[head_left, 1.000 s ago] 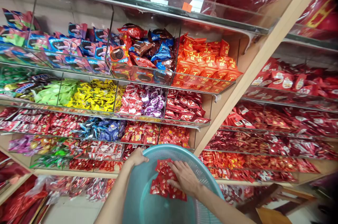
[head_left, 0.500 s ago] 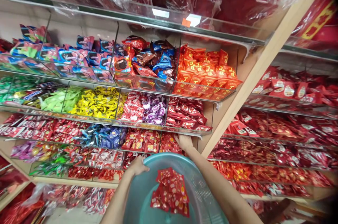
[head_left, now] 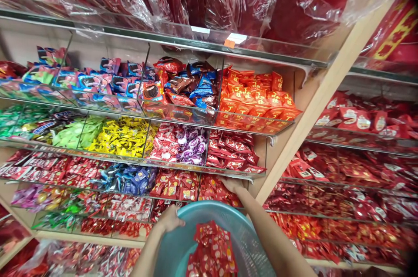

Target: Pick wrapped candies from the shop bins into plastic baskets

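Red pkts (head_left: 212,251) in teal basin (head_left: 176,246): loose pile, long axis approx. near-to-far, near end cut off by frame; single pkts at mixed angles. L hand (head_left: 171,219): fingers closed on basin's far-L rim. R hand (head_left: 232,185): at shelved red pkts (head_left: 209,187), fingertips hidden; opening/grip can't tell.

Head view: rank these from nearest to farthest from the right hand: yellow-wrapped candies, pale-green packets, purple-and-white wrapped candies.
1. Purple-and-white wrapped candies: up and left of the right hand.
2. Yellow-wrapped candies: same shelf, farther left.
3. Pale-green packets: left of the yellow.
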`<state>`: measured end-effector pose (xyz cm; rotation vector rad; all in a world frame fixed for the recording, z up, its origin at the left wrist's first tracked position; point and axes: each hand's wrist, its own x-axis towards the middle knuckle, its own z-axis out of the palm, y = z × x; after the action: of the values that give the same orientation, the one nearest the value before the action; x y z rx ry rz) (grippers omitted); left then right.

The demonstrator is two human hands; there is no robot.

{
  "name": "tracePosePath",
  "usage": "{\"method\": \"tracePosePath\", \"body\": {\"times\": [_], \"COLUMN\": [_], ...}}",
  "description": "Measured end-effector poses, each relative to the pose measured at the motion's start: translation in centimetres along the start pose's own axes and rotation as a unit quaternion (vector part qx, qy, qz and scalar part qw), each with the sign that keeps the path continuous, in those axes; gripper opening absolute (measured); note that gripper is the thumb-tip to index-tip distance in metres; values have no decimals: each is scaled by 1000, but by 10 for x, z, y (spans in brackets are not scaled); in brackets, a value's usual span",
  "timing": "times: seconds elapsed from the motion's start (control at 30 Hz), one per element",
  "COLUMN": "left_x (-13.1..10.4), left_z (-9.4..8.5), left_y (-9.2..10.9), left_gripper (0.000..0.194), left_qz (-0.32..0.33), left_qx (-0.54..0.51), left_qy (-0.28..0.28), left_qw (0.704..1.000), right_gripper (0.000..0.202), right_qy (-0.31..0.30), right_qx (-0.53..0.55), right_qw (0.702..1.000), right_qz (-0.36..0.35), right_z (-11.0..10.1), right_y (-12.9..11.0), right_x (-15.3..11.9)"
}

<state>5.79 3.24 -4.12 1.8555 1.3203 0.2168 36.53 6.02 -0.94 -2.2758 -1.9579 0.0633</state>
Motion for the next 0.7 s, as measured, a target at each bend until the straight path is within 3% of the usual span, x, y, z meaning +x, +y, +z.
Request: {"method": "tracePosePath", "body": {"times": [0.23, 0.43, 0.7], "left_x": [-1, -3, -5], "left_z": [0, -2, -1], "left_y": [0, 3, 5], "left_gripper": [22, 22, 20], "left_qz": [2, 3, 8], "left_qx": [5, 0, -34], "left_qy": [-1, -7, -23], "left_qw": [1000, 1000, 999], "right_gripper": [69, 66, 68], "right_qy": [1, 8, -61], "right_qx": [60, 83, 112], "right_qw": [998, 997, 990], "right_qz": [26, -4, -52], "right_z": [4, 5, 2], "right_y": [-9, -14, -2], "right_x": [-9, -33, -56]}}
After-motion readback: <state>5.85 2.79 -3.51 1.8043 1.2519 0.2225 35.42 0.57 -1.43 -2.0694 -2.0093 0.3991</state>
